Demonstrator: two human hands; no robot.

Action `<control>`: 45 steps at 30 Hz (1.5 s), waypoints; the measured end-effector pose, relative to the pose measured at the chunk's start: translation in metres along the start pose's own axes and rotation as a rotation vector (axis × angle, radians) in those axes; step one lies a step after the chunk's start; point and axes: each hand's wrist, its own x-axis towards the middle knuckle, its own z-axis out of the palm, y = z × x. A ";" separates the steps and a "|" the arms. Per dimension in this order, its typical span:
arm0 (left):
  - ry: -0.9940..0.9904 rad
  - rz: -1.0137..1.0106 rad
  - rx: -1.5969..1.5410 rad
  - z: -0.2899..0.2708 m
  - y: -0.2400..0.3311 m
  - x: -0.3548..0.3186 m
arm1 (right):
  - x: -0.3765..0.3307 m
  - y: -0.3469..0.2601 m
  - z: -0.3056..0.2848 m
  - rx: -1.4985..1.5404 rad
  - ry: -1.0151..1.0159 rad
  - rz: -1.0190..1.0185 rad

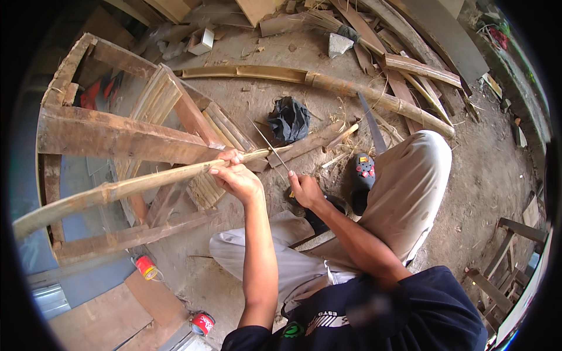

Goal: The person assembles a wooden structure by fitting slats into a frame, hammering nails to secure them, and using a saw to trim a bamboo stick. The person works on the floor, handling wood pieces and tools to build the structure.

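My left hand (239,180) is wrapped round a long split bamboo piece (134,185), which runs from the far left edge to the middle of the picture. Its narrow end lies close to a thin blade (266,140), apparently a long knife seen nearly edge-on. My right hand (305,190) is closed round the knife's handle, which the fingers hide. The blade crosses the bamboo's tip and points up and left; whether it touches the bamboo I cannot tell. Both hands are in front of my bent knees.
A wooden frame (123,138) stands at the left, beneath the bamboo. Ahead lie a black plastic bag (290,120), a saw blade (373,124) and a long bamboo pole (351,88). Planks (424,69) are piled far right. Two cans, one red (202,323), stand lower left.
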 end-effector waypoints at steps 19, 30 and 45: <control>0.043 -0.066 -0.041 0.002 0.007 0.013 | 0.006 0.039 -0.016 -0.244 0.001 0.454; 0.100 -0.106 -0.061 -0.016 0.009 -0.002 | -0.019 0.022 -0.006 -0.142 0.080 0.285; 0.135 -0.075 -0.081 -0.014 0.005 -0.003 | -0.008 0.109 -0.006 -0.227 0.001 0.585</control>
